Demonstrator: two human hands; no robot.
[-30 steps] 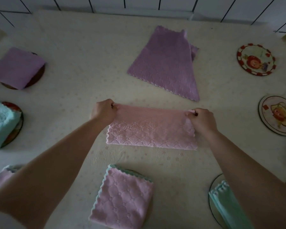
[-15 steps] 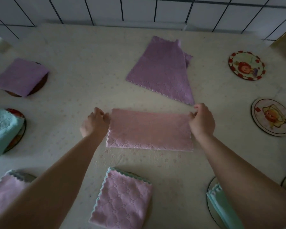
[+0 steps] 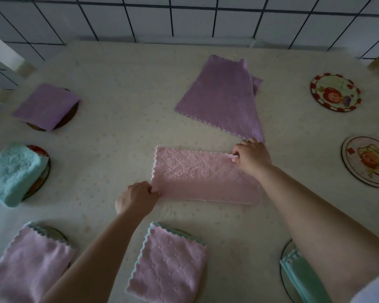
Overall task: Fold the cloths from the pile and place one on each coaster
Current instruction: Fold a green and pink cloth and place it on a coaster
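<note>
A pink cloth (image 3: 197, 176), folded into a long strip, lies flat in the middle of the table. My left hand (image 3: 136, 199) pinches its near left corner. My right hand (image 3: 251, 157) pinches its far right corner. Behind it lies the pile: a purple cloth (image 3: 221, 99) spread out, with another showing under its right edge. Two round picture coasters (image 3: 335, 91) (image 3: 368, 160) at the right hold no cloth.
Folded cloths sit on coasters around the table: purple (image 3: 45, 106) and teal (image 3: 11, 173) at left, pink (image 3: 29, 263) and pink (image 3: 169, 263) near me, teal (image 3: 302, 276) at lower right. A tiled wall (image 3: 184, 16) stands behind the table.
The strip was laid flat on the table. My left hand slid from its far left corner to its near left corner; my right hand stays at the far right corner.
</note>
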